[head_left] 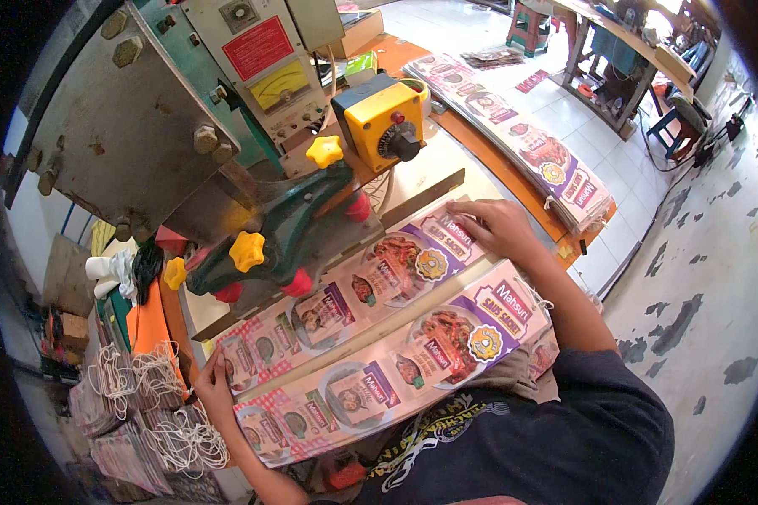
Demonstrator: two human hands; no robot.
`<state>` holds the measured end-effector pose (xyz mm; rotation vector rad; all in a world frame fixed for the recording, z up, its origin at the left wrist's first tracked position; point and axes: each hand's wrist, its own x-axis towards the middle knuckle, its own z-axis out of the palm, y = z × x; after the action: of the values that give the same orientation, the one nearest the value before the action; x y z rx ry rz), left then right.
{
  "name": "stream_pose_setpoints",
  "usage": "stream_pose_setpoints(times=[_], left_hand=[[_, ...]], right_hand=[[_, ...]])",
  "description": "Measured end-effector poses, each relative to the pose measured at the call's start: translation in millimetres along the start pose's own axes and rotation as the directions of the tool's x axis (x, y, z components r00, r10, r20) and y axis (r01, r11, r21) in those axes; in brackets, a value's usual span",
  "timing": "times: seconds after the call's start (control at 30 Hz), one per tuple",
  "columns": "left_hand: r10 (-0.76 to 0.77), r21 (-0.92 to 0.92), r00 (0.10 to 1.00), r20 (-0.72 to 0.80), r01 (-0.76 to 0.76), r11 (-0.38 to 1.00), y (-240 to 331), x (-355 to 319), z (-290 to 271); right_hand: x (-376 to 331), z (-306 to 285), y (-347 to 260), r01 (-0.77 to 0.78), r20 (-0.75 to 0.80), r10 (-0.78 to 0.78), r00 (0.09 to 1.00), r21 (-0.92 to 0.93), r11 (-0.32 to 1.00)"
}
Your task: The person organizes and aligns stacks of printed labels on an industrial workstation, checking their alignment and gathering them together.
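Observation:
A long printed sheet [338, 313], pink with pictures of food dishes, lies under the front of a green press head [290, 223] with yellow star knobs. My left hand [216, 389] has its fingers closed at the sheet's left end. At the right end my right hand [499, 229] bends its fingers over the corner, gripping the sheet. Nearer to me, a stack of matching printed sheets [370, 397] rests along the table edge against my body. Neither hand touches this stack's top face.
A yellow control box [381, 122] with a black dial stands beside the press cabinet [261, 67]. Another long pile of printed sheets [514, 139] covers the orange tabletop [463, 135] at right. Bundles with white cords [181, 438] sit at lower left. A peeling wall [691, 320] rises at right.

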<state>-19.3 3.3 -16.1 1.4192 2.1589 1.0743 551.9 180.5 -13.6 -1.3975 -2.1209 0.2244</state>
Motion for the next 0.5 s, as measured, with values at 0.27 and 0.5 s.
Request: stream_pose_setpoints(times=[0.27,0.5], left_hand=[[0.038,-0.039,0.999,0.003,-0.037,0.999,6,-2,2],[0.058,0.005,0.998,-0.012,-0.058,0.998,2,-2,3]], right_hand=[[0,-2,-2,-0.018,0.009,0.018,1.0,-0.001,1.0],[2,-6,-8,-0.042,0.032,0.042,0.999,0.022,0.999]])
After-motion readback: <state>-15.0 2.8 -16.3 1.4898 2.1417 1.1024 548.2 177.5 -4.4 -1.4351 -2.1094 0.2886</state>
